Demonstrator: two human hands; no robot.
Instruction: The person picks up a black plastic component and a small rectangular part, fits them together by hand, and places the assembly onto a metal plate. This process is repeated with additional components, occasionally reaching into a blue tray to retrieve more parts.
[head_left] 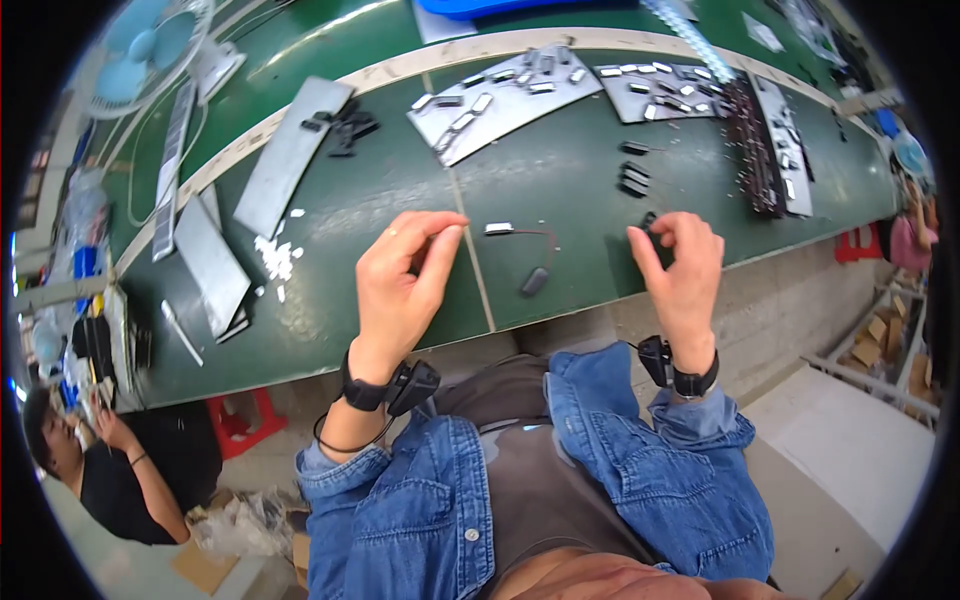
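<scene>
My left hand [405, 275] hovers over the near part of the green table, thumb and forefinger pressed together; anything between them is too small to make out. To the right, my right hand [688, 262] has its fingers curled, with a small black block [649, 219] between thumb and forefinger. On the table between my hands lies a small white-faced part [498, 229], joined by a thin dark red wire [552, 244] to a black oblong piece [535, 281]. Beyond my right hand, several black blocks [634, 180] sit in a short column.
Grey boards bearing small black-and-white parts [500, 100] stretch across the back. A bundle of dark red wires [752, 150] hangs at the right. White bits [277, 258], a white pen-like stick [181, 333] and bare grey plates [292, 155] lie left. A person [120, 460] sits at lower left.
</scene>
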